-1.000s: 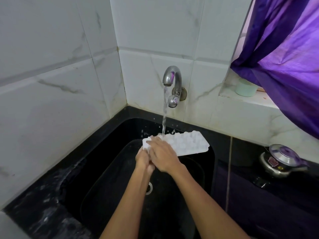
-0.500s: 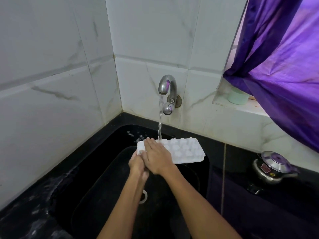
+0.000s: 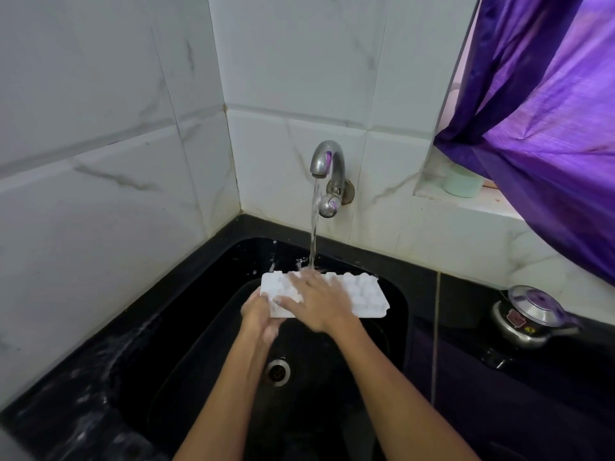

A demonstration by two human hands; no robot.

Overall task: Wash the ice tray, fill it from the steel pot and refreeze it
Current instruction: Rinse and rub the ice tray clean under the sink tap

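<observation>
sliding along the ice tray (image 3: 362, 299), the flat, open right hand (image 3: 321, 302) now rubs mid-tray under the tap (image 3: 327, 163); left hand (image 3: 261, 314) grips its end over the sink (image 3: 399, 294); washing continues.

White ice tray (image 3: 361, 296), turned bumpy underside up, held roughly level over the black sink (image 3: 206, 327), under the running water. Left end gripped, middle covered by a flat palm. Steel pot (image 3: 529, 322) with domed lid, upright on the dark surface, well apart to the right.
</observation>
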